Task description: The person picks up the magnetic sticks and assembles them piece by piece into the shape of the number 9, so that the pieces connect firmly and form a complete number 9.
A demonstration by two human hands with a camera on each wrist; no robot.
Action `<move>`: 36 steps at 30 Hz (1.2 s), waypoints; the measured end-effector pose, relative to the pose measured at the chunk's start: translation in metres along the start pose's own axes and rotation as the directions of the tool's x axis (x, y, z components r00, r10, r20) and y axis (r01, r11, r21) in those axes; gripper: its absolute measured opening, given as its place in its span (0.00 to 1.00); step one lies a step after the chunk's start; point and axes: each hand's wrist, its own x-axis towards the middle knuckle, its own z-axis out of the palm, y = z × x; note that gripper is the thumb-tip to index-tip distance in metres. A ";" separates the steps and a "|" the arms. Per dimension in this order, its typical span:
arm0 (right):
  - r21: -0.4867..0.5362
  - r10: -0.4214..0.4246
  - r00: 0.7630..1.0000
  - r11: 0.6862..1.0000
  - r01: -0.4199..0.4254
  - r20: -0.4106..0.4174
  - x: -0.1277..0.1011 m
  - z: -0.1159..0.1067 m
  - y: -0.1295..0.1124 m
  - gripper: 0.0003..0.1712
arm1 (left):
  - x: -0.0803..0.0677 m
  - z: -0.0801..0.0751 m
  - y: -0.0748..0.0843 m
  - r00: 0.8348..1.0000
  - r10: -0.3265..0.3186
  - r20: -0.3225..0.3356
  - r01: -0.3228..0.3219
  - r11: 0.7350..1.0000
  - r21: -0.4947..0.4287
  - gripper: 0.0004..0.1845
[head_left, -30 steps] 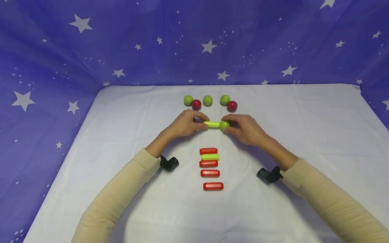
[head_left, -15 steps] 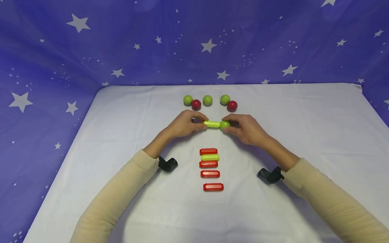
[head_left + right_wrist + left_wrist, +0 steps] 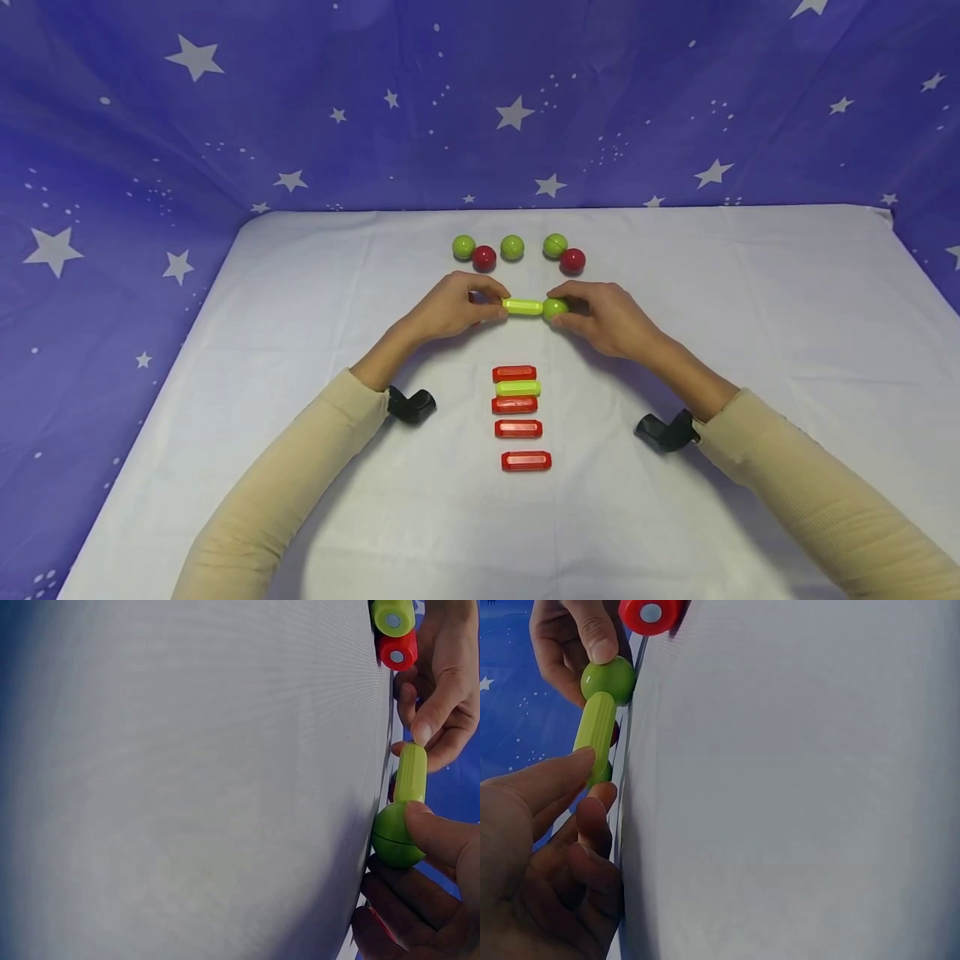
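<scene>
A short yellow-green magnetic rod [image 3: 522, 307] lies end-on against a green ball [image 3: 555, 309] in the middle of the head view. My left hand [image 3: 456, 307] pinches the rod's left tip between thumb and fingers. On the other side my right hand [image 3: 611, 319] grips the green ball between thumb and fingers. In the left wrist view the rod [image 3: 596, 724] meets the ball [image 3: 609, 679] directly. The right wrist view shows the same joint, with my right thumb on the ball [image 3: 396, 836]. Something red is partly hidden behind my left fingers.
Beyond the hands sit several loose balls, green [image 3: 512, 247] and red [image 3: 573, 261]. Nearer the body, red rods [image 3: 518, 428] and one yellow-green rod [image 3: 518, 388] lie in a column on the white cloth [image 3: 420, 525]. A starry blue backdrop [image 3: 450, 100] rises behind.
My left hand has slid slightly left along the rod, toward its tip. The right hand, ball and rod have stayed almost still.
</scene>
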 end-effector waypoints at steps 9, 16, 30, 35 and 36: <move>-0.013 -0.004 1.000 1.000 0.004 0.007 0.000 -0.001 0.000 0.21 | -0.007 -0.010 -0.007 0.999 -0.017 -0.045 0.017 1.000 0.008 0.12; -0.014 -0.015 1.000 1.000 0.015 0.008 -0.001 -0.002 0.000 0.22 | -0.011 -0.020 -0.014 0.994 -0.054 -0.093 0.050 0.998 -0.046 0.12; -0.009 -0.011 1.000 1.000 0.011 0.015 -0.001 -0.002 0.001 0.22 | -0.010 -0.037 -0.028 0.944 -0.187 -0.274 0.122 0.964 -0.235 0.13; -0.015 -0.010 1.000 1.000 0.010 0.014 -0.001 -0.002 0.000 0.22 | -0.005 -0.042 -0.031 0.920 -0.198 -0.338 0.105 0.956 -0.274 0.14; -0.017 -0.006 1.000 1.000 0.006 0.015 -0.001 -0.002 0.000 0.22 | -0.004 -0.042 -0.031 0.919 -0.195 -0.343 0.100 0.956 -0.275 0.14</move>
